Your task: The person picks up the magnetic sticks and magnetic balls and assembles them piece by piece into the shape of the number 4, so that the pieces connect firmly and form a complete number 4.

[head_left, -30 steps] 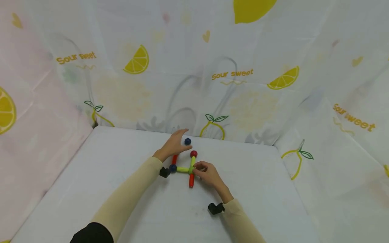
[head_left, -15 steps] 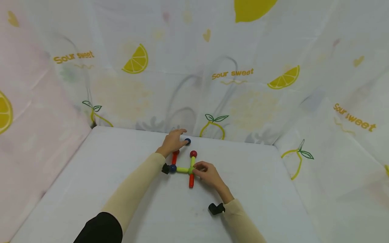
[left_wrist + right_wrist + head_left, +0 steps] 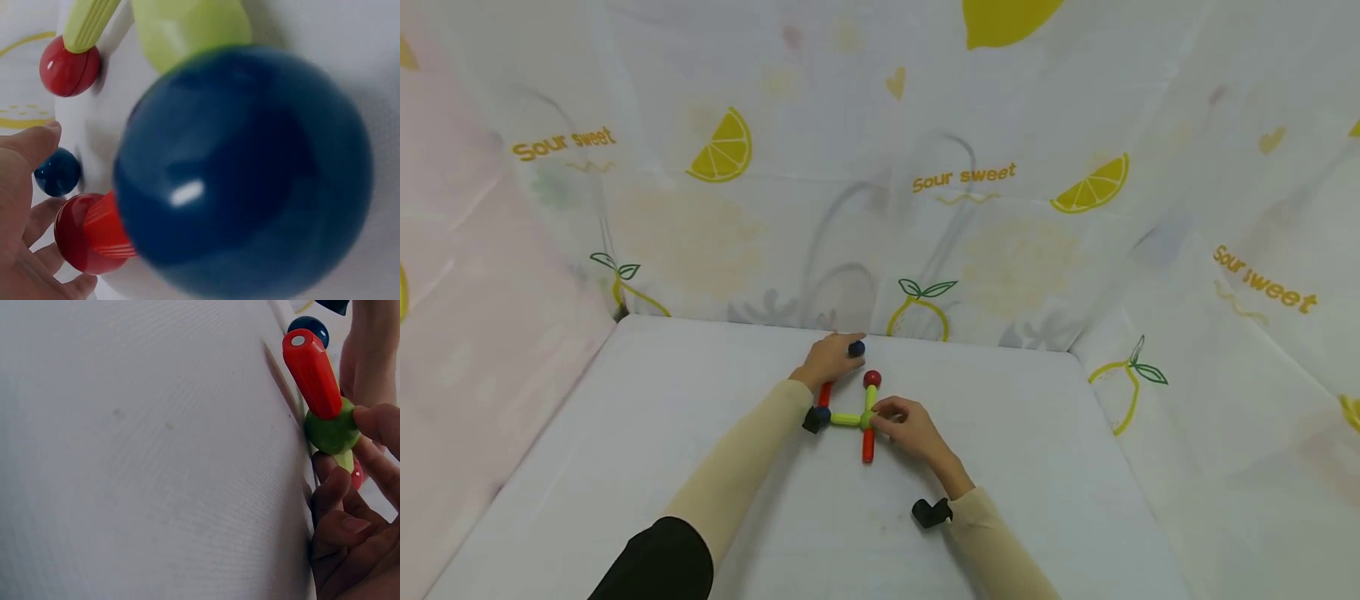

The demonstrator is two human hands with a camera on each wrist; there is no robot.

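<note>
My left hand (image 3: 829,360) reaches to the far part of the table, thumb and fingers spread on either side of a loose blue ball (image 3: 857,349). In the left wrist view a gap shows between the thumb and that ball. With thumb and fingertips my right hand (image 3: 910,427) pinches a green ball (image 3: 332,432), the joint of a ball-and-rod construction. From it run a red rod (image 3: 868,447) toward me, a yellow-green rod to a red ball (image 3: 872,379), and another to a corner blue ball (image 3: 250,175). A second red ball (image 3: 75,237), on a red rod, is hidden behind my left hand in the head view.
The white table (image 3: 760,517) meets a lemon-printed curtain (image 3: 820,225) at its back edge, close behind the loose blue ball. More curtain hangs at both sides. Black wrist cameras (image 3: 931,512) sit on both wrists.
My left hand first draws back slightly left, then moves in around the loose blue ball, its thumb and fingers closer together. My right hand stays on the green ball.
</note>
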